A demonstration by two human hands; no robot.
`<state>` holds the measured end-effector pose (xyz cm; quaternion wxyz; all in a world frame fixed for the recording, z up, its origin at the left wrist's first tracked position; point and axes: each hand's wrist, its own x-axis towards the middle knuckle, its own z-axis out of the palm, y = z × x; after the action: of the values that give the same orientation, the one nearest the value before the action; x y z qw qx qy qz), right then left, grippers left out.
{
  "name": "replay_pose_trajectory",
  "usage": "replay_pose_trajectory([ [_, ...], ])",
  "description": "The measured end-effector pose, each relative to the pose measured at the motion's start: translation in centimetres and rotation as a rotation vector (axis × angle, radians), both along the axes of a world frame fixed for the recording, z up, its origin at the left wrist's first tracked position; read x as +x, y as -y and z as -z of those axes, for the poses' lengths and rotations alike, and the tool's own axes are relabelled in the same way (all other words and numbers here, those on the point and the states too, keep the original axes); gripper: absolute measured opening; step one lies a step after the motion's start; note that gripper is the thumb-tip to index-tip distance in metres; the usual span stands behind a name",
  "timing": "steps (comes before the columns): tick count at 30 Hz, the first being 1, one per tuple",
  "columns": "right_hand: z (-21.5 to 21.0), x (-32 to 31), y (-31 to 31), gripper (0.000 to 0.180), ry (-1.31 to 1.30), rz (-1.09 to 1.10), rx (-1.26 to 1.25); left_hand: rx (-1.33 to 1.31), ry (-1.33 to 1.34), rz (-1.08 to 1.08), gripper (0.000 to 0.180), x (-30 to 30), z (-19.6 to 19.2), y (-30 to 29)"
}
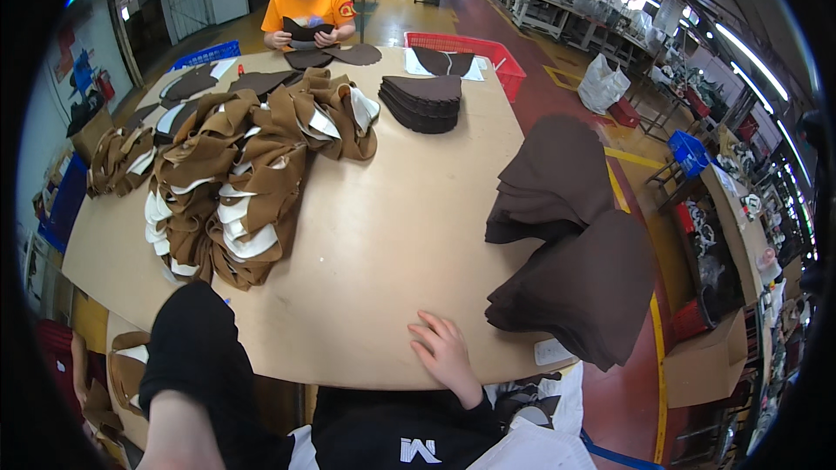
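The fingers of the right hand [446,357] are loosely spread, palm down, at the near edge of the table [392,244]. The left fingers cannot be judged; only a bent, black-sleeved left arm [196,339] is shown. To the right, dark brown cut pieces [579,287] are stacked, with a second dark stack [557,170] directly behind. Leftward, brown-and-white pieces [252,170] are heaped. Across the table, a dark piece [306,31] is held by a co-worker [318,7].
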<state>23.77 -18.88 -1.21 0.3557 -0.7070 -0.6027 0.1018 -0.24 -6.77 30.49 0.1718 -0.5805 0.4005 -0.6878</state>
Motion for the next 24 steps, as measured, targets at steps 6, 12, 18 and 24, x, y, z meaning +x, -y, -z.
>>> replay_pose_trajectory([
  [6,-0.1,0.4,0.8,0.026,0.007,0.05,-0.005,0.15,0.145,0.018,0.027,1.6,2.3,-2.4],
  [12,0.6,0.1,1.0,0.029,-0.03,0.042,0.121,-0.249,-0.093,0.119,0.019,4.2,9.3,-5.2],
  [18,-4.7,1.0,4.6,0.043,0.319,0.108,0.395,-1.461,-1.04,-0.536,0.024,10.4,28.2,-9.3],
  [24,-11.1,6.5,10.1,0.04,0.525,0.498,0.765,-1.402,-1.135,-0.307,0.043,11.0,30.2,-10.9],
])
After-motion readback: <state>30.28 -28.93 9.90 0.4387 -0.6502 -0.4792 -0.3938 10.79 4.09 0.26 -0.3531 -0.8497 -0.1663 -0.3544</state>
